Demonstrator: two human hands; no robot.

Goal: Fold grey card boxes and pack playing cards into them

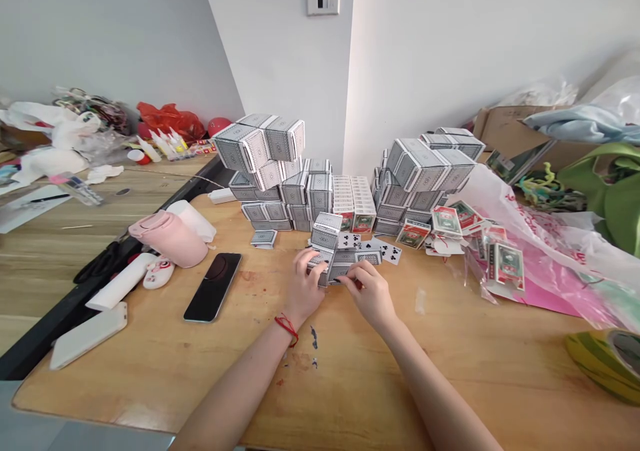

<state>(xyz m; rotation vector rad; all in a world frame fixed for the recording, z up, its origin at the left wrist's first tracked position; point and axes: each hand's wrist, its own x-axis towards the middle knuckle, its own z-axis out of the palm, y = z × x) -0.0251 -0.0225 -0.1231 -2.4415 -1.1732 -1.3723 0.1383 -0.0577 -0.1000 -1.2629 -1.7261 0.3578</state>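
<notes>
My left hand (305,284) and my right hand (367,295) meet at the middle of the wooden table (380,377). Between them they grip a grey-backed deck of playing cards (343,267). A small stack of grey card boxes (326,231) rises just behind my left fingers. Loose playing cards with clubs faces (390,252) lie fanned just beyond my right hand. Taller piles of grey card boxes stand further back, one on the left (270,187) and one on the right (417,177). A red string bracelet (287,327) circles my left wrist.
A black smartphone (213,287) and a pink flask (170,237) lie left of my hands. Green-and-red card packets (505,267) and a pink-and-white plastic bag (540,251) spread to the right. A roll of yellow-green tape (607,361) sits at the right edge.
</notes>
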